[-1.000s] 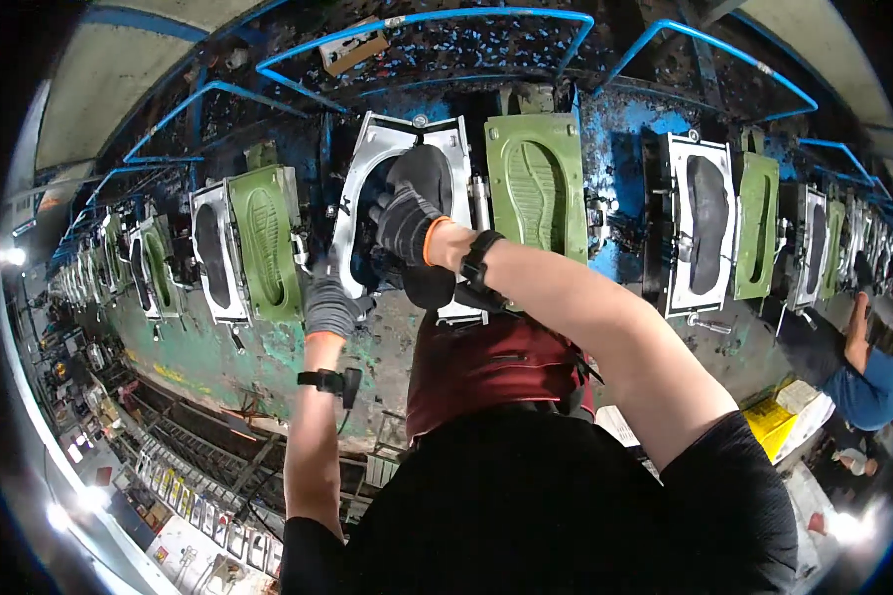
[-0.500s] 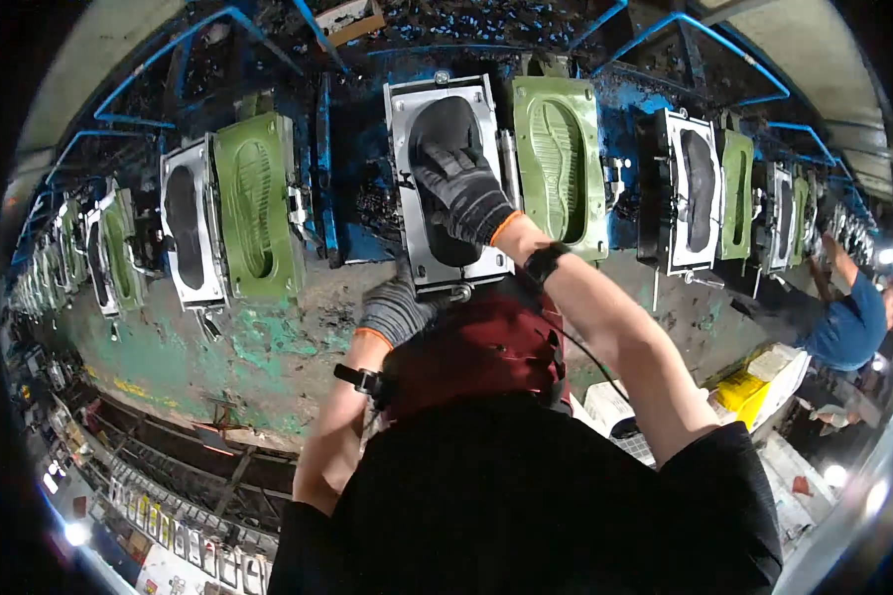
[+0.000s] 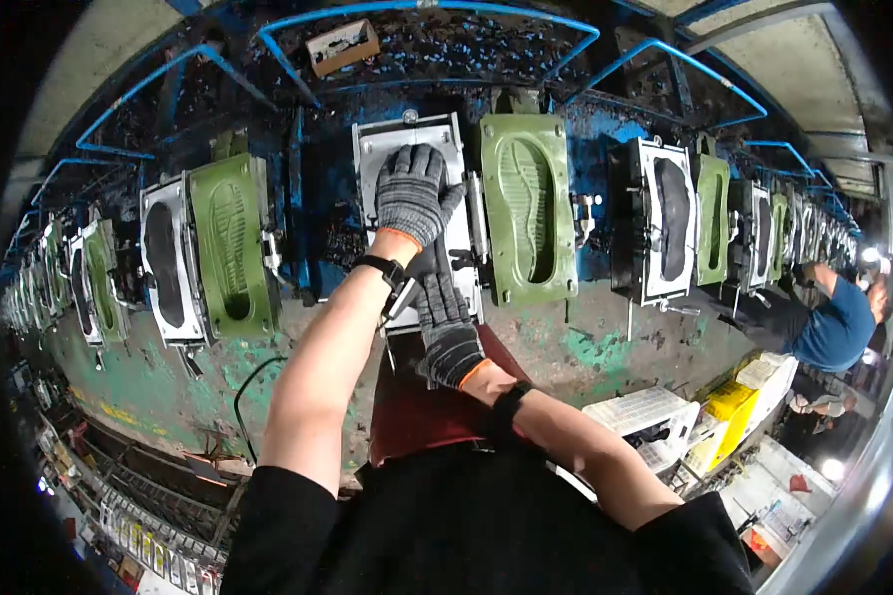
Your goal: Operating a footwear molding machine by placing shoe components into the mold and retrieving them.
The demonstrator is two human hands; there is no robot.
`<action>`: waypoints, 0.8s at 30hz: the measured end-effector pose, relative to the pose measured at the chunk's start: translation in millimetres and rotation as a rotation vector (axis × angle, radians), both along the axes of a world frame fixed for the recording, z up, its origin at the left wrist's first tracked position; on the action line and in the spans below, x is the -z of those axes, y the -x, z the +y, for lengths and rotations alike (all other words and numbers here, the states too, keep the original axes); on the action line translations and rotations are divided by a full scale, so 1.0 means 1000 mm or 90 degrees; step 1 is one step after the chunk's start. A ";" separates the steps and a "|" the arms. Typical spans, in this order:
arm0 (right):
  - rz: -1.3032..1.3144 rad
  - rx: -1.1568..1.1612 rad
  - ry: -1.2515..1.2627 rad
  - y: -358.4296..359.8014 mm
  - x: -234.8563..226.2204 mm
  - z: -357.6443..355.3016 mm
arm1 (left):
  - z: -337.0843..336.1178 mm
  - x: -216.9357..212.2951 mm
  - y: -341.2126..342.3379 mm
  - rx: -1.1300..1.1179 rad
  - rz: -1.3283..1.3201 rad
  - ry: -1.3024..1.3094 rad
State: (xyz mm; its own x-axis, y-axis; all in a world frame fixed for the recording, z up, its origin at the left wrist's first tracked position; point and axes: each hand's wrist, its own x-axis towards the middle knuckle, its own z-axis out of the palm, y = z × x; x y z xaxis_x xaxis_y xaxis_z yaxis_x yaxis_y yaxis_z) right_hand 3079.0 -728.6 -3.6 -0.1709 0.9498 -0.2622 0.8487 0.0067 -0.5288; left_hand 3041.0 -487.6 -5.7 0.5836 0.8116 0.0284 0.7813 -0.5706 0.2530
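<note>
Where both hands (image 3: 414, 193) (image 3: 446, 332) rest, dark sole (image 3: 428, 261) lies underneath.

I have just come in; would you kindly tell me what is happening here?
The person's left hand lies over the far part of a dark sole-shaped piece in a silver mould frame, and the right hand lies at its near end. The green sole mould half to the right lies open. Similar moulds line both sides, and a co-worker in blue is at the far right.
</note>
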 end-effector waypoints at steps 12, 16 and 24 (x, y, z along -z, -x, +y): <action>0.168 0.030 -0.071 -0.027 0.007 0.005 | -0.042 0.018 -0.002 0.016 0.104 -0.035; 0.026 -0.139 0.086 -0.033 -0.018 0.005 | -0.044 -0.007 -0.025 -0.015 0.252 0.031; 0.121 -0.086 0.394 -0.009 0.047 -0.033 | -0.045 0.002 -0.006 -0.028 0.092 -0.039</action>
